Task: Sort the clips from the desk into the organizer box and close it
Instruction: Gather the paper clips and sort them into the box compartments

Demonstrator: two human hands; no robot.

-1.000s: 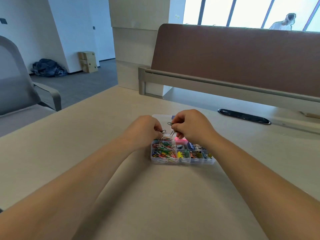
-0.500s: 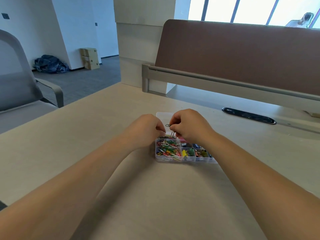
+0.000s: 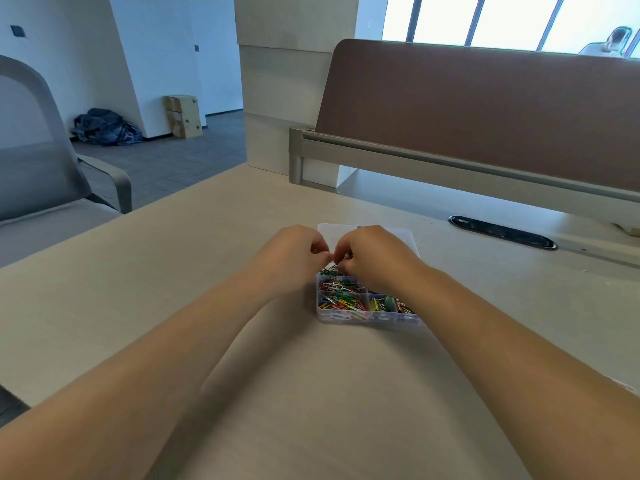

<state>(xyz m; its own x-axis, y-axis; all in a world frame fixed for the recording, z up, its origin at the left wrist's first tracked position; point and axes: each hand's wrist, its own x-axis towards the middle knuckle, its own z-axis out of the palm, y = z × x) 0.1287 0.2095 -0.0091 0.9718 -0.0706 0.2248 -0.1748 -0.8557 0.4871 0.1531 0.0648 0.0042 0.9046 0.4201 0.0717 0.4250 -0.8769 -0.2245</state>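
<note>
Box: the organizer box (image 3: 360, 318) is clear, hard plastic, shallow and cut into small square cells.
Lid: the clear lid (image 3: 408, 239) lies open and flat behind the box.
Contents: thin bent-wire paper clips (image 3: 341, 301) in many colours are tangled in the near-left cells, and green ones fill the far-left cell.
Surface: the box sits mid-desk on a pale, matte, faintly grained desk (image 3: 173, 271).
Room: I see a brown felt partition (image 3: 485, 112) on a grey rail, an oval cable slot (image 3: 502, 232), a grey mesh chair (image 3: 34, 161), and bright windows beyond.
Left hand: my left hand (image 3: 294, 258) is knuckles-up, fingers curled in tight, tips meeting the right's. I cannot tell if it holds anything.
Right hand: my right hand (image 3: 377, 261) is curled over the far cells, pinching a dark clip (image 3: 341, 263) just above the green ones.
</note>
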